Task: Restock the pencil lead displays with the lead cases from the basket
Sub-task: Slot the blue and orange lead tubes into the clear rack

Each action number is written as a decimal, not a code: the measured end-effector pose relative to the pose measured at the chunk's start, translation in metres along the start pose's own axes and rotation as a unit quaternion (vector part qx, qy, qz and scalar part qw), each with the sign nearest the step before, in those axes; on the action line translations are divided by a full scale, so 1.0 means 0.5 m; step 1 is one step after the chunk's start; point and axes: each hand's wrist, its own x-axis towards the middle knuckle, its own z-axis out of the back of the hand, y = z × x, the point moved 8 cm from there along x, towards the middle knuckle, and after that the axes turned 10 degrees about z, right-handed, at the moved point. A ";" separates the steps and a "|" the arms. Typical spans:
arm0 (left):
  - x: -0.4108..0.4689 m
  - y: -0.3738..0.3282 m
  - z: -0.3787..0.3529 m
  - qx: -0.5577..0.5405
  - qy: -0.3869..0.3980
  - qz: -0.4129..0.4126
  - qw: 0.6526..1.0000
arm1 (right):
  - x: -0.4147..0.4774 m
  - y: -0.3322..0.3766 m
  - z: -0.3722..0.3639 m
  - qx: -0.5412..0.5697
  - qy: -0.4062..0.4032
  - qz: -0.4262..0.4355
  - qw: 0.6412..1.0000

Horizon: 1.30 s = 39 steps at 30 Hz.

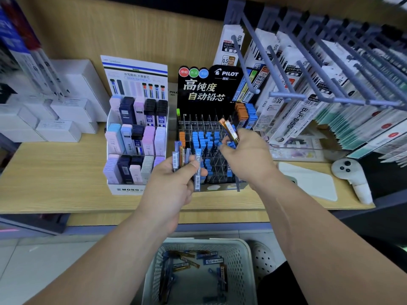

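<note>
My left hand (176, 183) grips a fanned bunch of slim lead cases (184, 158), blue and orange, in front of the black Pilot lead display (204, 102). My right hand (244, 155) pinches a single orange lead case (230, 130), tilted, above the display's clear slotted rack, which holds several blue-capped cases (203, 142). Below, on the floor, a grey perforated basket (239, 256) holds several loose lead cases (191, 263). The Mono lead display (136, 137) with pastel and dark cases stands to the left of the Pilot one.
White boxes (59, 119) are stacked at the left on the wooden shelf (55, 179). Hanging refill packs on blue metal hooks (308, 84) crowd the right. A white controller (352, 177) and a white pad (308, 179) lie on the shelf at right.
</note>
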 end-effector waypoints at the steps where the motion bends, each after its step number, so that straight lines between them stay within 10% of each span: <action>1: 0.000 0.000 0.000 -0.001 -0.002 0.002 1.000 | -0.001 0.002 0.000 0.007 0.004 0.007 1.000; 19: 0.001 0.009 -0.012 -0.006 0.018 0.024 1.000 | 0.012 0.030 -0.002 -0.066 0.012 0.079 0.995; 27: 0.000 0.011 -0.024 0.017 0.036 0.008 0.999 | -0.049 0.020 0.007 0.258 0.073 -0.032 0.963; 39: -0.007 0.018 -0.035 0.086 0.034 -0.016 0.996 | -0.067 0.009 0.006 0.224 0.129 -0.038 0.965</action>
